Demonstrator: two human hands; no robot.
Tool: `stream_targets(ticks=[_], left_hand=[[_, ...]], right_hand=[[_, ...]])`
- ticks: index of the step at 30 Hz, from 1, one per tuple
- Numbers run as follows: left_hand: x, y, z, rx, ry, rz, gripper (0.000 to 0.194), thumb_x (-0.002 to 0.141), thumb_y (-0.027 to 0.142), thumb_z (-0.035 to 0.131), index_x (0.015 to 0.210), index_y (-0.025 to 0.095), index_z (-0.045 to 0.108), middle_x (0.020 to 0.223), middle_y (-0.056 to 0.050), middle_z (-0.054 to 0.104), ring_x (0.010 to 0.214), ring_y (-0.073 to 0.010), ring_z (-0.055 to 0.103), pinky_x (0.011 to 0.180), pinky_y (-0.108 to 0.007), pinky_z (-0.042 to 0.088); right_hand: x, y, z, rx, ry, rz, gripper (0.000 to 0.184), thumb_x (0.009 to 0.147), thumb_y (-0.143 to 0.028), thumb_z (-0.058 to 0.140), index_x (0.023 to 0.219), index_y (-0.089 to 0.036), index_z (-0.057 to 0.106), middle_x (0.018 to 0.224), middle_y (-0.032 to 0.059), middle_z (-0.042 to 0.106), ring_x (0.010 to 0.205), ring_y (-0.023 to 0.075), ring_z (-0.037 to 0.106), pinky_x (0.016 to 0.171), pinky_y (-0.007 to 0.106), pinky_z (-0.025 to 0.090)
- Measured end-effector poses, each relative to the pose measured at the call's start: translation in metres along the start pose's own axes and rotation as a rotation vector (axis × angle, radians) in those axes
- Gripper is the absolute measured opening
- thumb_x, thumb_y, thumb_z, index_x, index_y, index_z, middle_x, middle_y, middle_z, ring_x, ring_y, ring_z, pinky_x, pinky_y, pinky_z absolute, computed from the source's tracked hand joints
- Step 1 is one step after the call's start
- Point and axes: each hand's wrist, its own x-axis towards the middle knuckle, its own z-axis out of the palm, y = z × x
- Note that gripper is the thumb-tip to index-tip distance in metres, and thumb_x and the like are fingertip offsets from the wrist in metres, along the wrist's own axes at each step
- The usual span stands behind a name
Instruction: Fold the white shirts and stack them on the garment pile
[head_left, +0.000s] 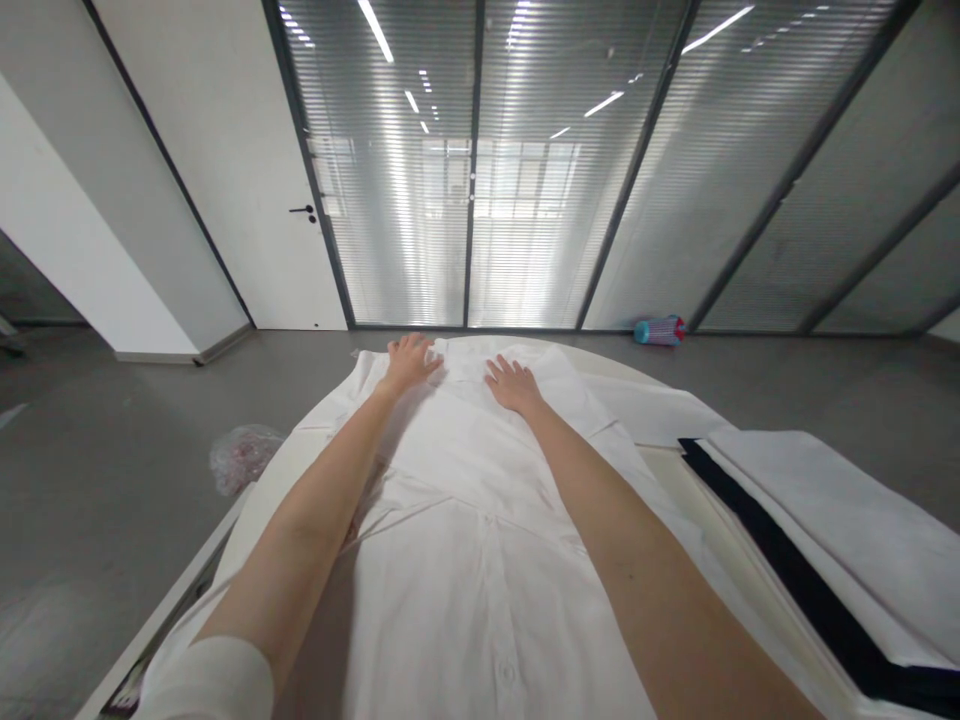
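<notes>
Left hand flat on the far end of a white shirt, fingers spread, palm down, gripping nothing that shows; right hand likewise open and palm down on the same cloth, fingers apart, just right of the shirt's middle; a gap of bare cloth between the two hands; both arms stretched out forward over the shirt, a white sleeve end on the left arm.

Shirt lies spread on a pale table with a curved far edge, running from that edge back toward the person; button strip down the middle of its near part, creases across it below the hands; more white cloth on the table to the right.

Right side of the table: a stack of folded cloth, white on top, a dark layer under it; left of the table, a clear plastic bag, contents too blurred to tell; beyond the table, a blue and red bundle on the grey floor by the glass wall with blinds; white door with a dark handle at far left.
</notes>
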Motion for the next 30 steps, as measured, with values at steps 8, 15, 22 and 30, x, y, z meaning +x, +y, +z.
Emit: stream_targets(ticks=[8,15,22,30], left_hand=[[-0.009,0.005,0.028,-0.034,-0.104,0.124,0.046,0.098,0.040,0.039,0.141,0.027,0.047,0.156,-0.008,0.038,0.144,-0.0266,0.031,0.115,-0.051,0.026],[-0.007,0.013,0.019,-0.088,-0.126,0.318,0.046,0.099,0.033,0.036,0.142,0.025,0.049,0.155,-0.004,0.040,0.143,-0.0151,0.034,0.118,-0.031,0.025],[-0.009,0.016,0.024,-0.032,-0.260,0.110,0.055,0.100,0.047,0.031,0.153,0.030,0.030,0.162,-0.011,0.020,0.150,-0.0306,0.014,0.116,-0.060,0.014],[-0.015,0.022,0.010,-0.055,-0.127,0.103,0.046,0.099,0.044,0.041,0.141,0.025,0.049,0.158,-0.012,0.032,0.146,-0.0337,0.023,0.116,-0.058,0.017]], right_hand=[[-0.010,-0.006,-0.004,-0.062,0.211,-0.015,0.059,0.101,-0.048,0.022,0.152,-0.022,0.035,0.161,0.0057,0.027,0.146,0.0292,0.026,0.118,0.049,0.019],[-0.014,-0.008,-0.007,-0.038,0.208,-0.056,0.052,0.102,-0.043,0.023,0.143,-0.022,0.048,0.151,0.0065,0.045,0.137,0.0259,0.040,0.114,0.041,0.029],[-0.007,-0.004,-0.001,-0.013,0.123,-0.044,0.058,0.101,-0.049,0.021,0.150,-0.023,0.038,0.160,0.0056,0.030,0.145,0.0288,0.028,0.117,0.046,0.022],[-0.009,0.009,-0.014,0.077,0.090,-0.013,0.063,0.101,-0.053,0.018,0.154,-0.020,0.030,0.161,0.0049,0.025,0.148,0.0255,0.022,0.119,0.047,0.017]])
